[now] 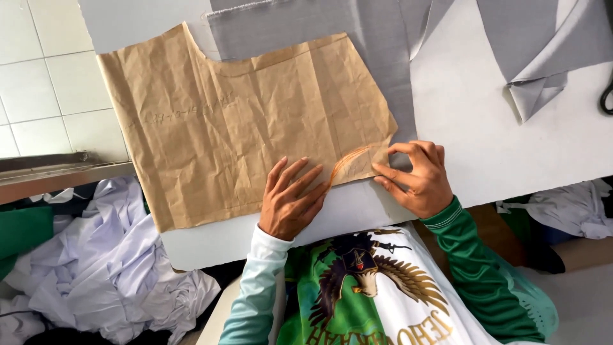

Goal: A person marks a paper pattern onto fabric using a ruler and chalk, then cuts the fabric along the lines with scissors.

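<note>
**Flat on the table: a paper pattern under two hands**

Leftmost, a heap of white cloth point(108, 268) lies below the table point(485, 147). Next, the crumpled brown paper pattern point(236, 121) rests on grey fabric point(357, 38). The left hand point(290, 201) presses it down, fingers spread flat. The right hand point(418, 179) pinches the pattern's lower right corner between thumb and fingertips. Another grey piece point(543, 45) lies further right.

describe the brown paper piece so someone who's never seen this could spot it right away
On the white table, look at the near left part, where the left hand presses flat. Under it lies the brown paper, a large creased sheet with a curved notch in its top edge, partly covering grey cloth. It is the only brown, crinkled thing; the right hand pinches its near right corner.
</note>
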